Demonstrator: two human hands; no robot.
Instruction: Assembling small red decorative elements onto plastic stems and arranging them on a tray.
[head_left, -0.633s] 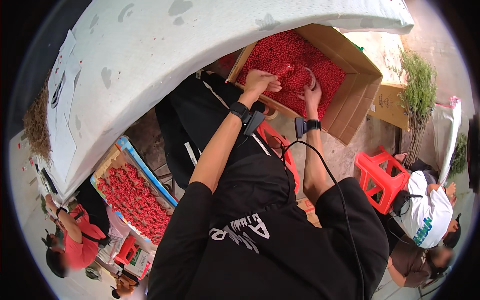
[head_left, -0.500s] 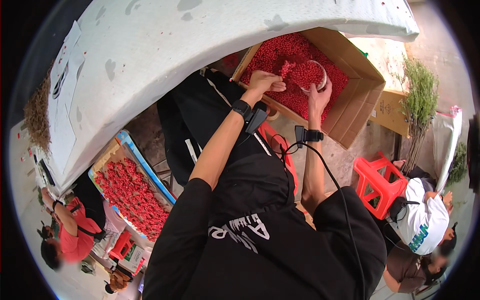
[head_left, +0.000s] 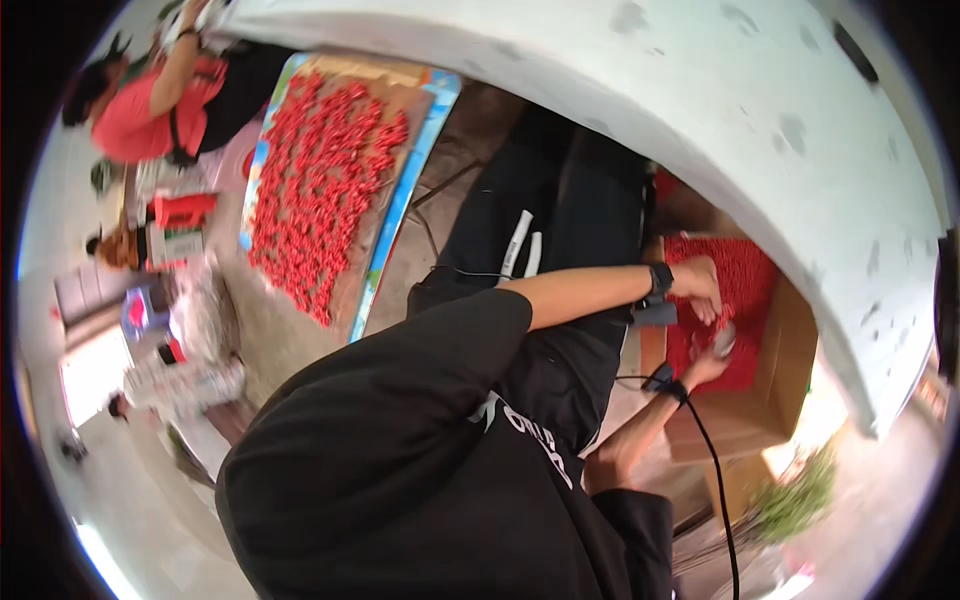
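Over an open cardboard box (head_left: 790, 345) full of small red berries (head_left: 735, 268), both my hands work close together. In my right hand (head_left: 708, 367) is a small round cup (head_left: 725, 340) with a pale side, held among the berries. My left hand (head_left: 698, 285) has its fingers bent down just beside the cup, closed on a sprig of red berries (head_left: 727, 314). Motion blur hides the sprig's detail. Dark bands with small devices sit on both my wrists, and a black cable runs from the right one.
A white-covered table (head_left: 690, 90) curves across the top right. To the left stands a blue-edged tray (head_left: 386, 262) spread with red berry clusters (head_left: 325, 190). A person in a red top (head_left: 140, 120) is at upper left. Green stems (head_left: 795, 500) lie beyond the box.
The whole view has swung left, so the box and my hands now appear further right and the tray shows more fully. My right hand still holds the cup, my left the sprig.
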